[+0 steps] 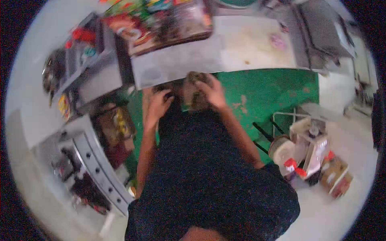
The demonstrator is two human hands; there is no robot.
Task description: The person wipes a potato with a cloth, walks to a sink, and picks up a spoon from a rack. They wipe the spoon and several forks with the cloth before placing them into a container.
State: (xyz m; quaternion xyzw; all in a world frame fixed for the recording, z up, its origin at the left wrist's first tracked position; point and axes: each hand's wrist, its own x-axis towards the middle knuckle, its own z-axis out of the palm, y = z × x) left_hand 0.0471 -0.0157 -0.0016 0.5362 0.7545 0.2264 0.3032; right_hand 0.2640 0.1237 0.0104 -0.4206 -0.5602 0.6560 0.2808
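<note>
My right hand (214,92) is closed on a blurred brown thing (192,94), perhaps a piece of cloth or a pouch, in front of my dark shirt. Close to it on the left, my left hand (160,105) has curled fingers at a dark, smeared patch, and what they hold cannot be made out. Both hands are just below the near edge of a light worktable (181,58). Motion blur hides the fine detail of the fingers.
Colourful packets (157,16) are piled at the back of the worktable. A stove with knobs (102,172) stands at lower left, below a grey container (98,76). At right, a pale appliance (311,140) stands near the green floor (277,90).
</note>
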